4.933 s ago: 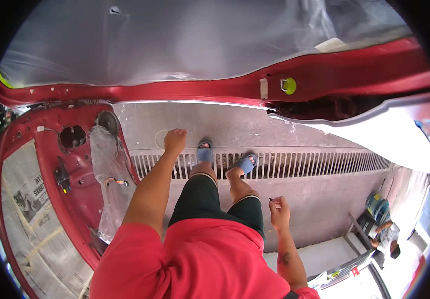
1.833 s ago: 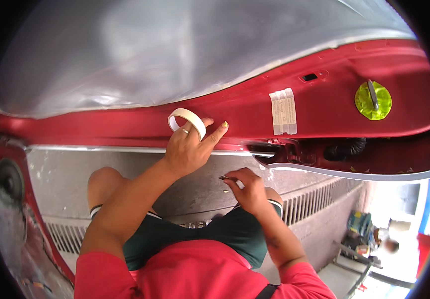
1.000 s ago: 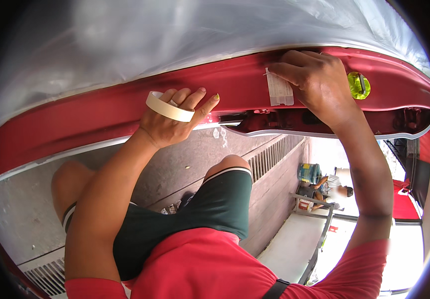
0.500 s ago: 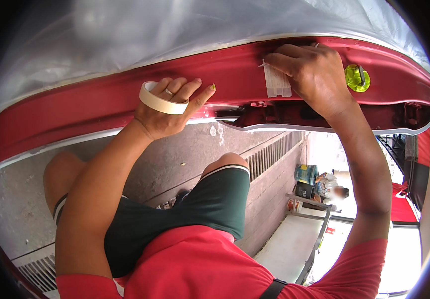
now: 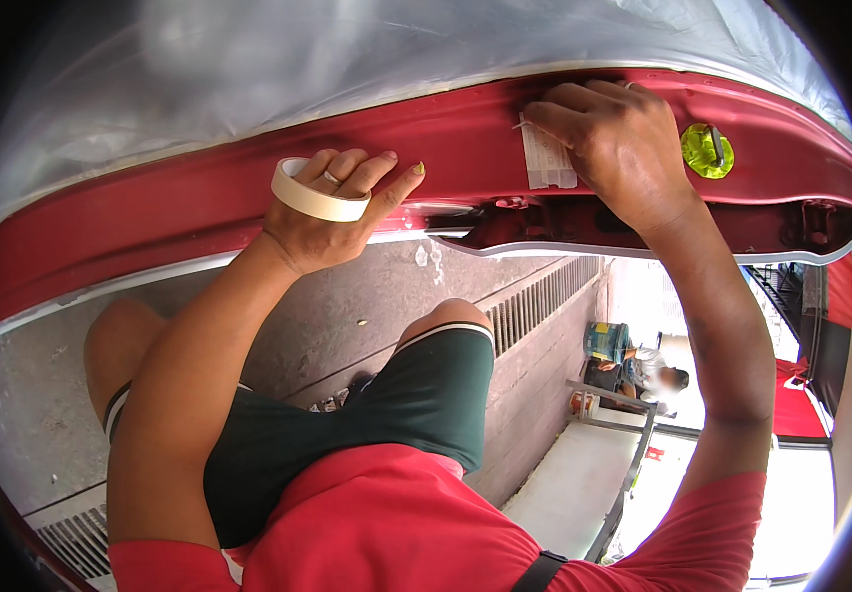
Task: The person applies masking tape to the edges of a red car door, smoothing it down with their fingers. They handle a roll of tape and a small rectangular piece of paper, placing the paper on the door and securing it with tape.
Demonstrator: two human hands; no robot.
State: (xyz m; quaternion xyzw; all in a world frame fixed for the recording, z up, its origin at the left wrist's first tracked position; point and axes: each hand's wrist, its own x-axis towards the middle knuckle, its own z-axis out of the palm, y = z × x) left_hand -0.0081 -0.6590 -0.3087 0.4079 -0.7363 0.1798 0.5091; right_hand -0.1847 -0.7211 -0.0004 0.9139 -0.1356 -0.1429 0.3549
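Observation:
A cream roll of masking tape is looped around the fingers of my left hand. That hand rests at the lower edge of the red car body panel, its fingers stretched out to the right. Farther right, my right hand is bent over the same panel. Its thumb and fingertips press together at the upper edge of a pale masking tape patch. The hand covers the patch's right side. Right of it, a round yellow-green patch with a dark loop sits on the panel.
Clear plastic sheeting covers the area above the panel. Below lie a concrete floor and a drain grate. At the right, another person is near a blue-green bucket and a metal-framed white board.
Both hands keep nearly the same places; the left has shifted very slightly left and up with the tape roll. The person in the background has changed posture.

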